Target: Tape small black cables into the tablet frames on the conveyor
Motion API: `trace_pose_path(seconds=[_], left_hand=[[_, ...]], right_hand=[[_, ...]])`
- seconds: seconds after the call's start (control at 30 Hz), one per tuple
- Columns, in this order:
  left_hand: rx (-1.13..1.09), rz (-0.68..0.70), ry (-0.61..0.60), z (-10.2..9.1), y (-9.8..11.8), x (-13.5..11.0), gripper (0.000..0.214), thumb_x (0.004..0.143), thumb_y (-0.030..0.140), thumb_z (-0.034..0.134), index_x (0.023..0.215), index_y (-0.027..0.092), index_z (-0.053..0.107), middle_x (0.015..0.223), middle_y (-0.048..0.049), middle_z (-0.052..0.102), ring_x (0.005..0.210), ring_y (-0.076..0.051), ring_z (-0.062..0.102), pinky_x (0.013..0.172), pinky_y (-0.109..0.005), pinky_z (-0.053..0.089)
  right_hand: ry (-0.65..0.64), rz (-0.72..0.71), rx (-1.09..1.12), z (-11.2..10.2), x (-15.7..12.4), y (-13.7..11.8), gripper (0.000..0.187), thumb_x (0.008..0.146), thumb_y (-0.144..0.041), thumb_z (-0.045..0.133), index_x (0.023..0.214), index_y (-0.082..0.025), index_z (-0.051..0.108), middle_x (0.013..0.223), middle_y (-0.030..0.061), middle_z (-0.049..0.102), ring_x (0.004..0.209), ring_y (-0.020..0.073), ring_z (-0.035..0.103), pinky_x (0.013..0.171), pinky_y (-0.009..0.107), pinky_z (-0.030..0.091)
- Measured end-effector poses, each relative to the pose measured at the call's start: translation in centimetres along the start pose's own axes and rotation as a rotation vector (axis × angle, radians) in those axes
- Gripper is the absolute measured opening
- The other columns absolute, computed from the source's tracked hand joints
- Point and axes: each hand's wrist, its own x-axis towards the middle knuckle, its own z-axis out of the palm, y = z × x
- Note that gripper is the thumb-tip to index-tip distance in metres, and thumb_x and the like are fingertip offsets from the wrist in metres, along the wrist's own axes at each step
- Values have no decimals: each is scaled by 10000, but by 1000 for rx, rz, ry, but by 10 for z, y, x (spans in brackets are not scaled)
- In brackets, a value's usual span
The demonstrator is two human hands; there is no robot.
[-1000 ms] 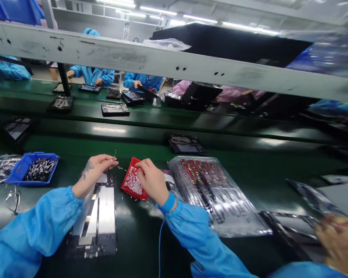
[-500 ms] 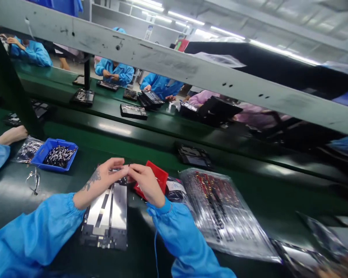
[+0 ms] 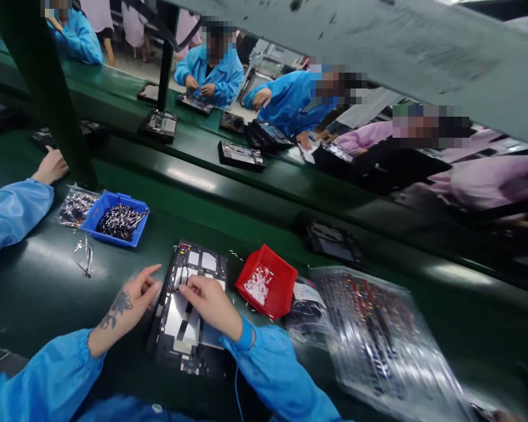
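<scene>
An opened tablet (image 3: 176, 313) with silver panels and a black frame lies in front of me on the green bench. My right hand (image 3: 213, 302) is over its middle, thumb and fingers pinched close to the surface; whatever they hold is too small to make out. Just off the tablet's left edge, my left hand (image 3: 134, 302) has its fingers apart and nothing in them. To the right of the tablet, a tilted red bin (image 3: 281, 287) contains small white pieces (image 3: 259, 284). A few more white pieces lie loose around the bin.
A blue bin (image 3: 136, 231) of small dark parts, a bag of parts (image 3: 77, 205) and tweezers (image 3: 88, 258) are at left, near a co-worker's hand (image 3: 51, 167). Plastic trays of strips (image 3: 378, 334) lie right. A green post (image 3: 48, 88) rises at left; co-workers sit opposite.
My hands have parted. The right came down onto the tablet, and the left moved to its left side and opened. The view has tilted downward, bringing the red bin into full sight.
</scene>
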Motion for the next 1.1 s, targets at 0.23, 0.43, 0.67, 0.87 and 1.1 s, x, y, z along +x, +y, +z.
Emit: trace_pose_path(seconds=[0.23, 0.43, 0.67, 0.87, 1.1], left_hand=[[30, -141, -110, 11, -15, 8, 471, 777, 327, 465, 1228, 192, 496, 706, 50, 493, 459, -97, 487, 407, -210, 423], [76, -128, -118, 13, -10, 8, 472, 783, 294, 461, 1241, 182, 484, 715, 47, 474, 478, -90, 471, 402, -199, 375], [68, -112, -136, 13, -16, 11, 487, 789, 298, 479, 1261, 183, 449, 713, 62, 449, 444, -71, 440, 383, -193, 348], [109, -74, -136, 13, -15, 12, 512, 768, 279, 527, 1267, 194, 449, 690, 77, 447, 445, -63, 424, 401, -187, 332], [111, -72, -160, 12, -17, 19, 500, 719, 237, 554, 1210, 193, 471, 648, 96, 435, 462, -72, 438, 454, -193, 356]], right_hand=[[-204, 205, 164, 12, 11, 15, 320, 833, -279, 560, 540, -172, 487, 482, -43, 477, 478, 81, 405, 505, 208, 277], [-104, 176, -89, 15, 12, 5, 285, 833, -238, 580, 558, -170, 549, 476, -45, 458, 484, 87, 387, 528, 230, 243], [-111, 160, -128, 12, 13, 3, 274, 825, -217, 592, 558, -175, 547, 483, -48, 466, 480, 84, 401, 526, 224, 231], [-97, 150, -126, 14, 12, 2, 275, 821, -218, 595, 553, -178, 544, 478, -44, 467, 477, 88, 406, 515, 223, 230], [12, 9, 52, 16, 10, 6, 115, 795, -149, 591, 685, -182, 589, 668, -28, 531, 585, 89, 468, 554, 206, 322]])
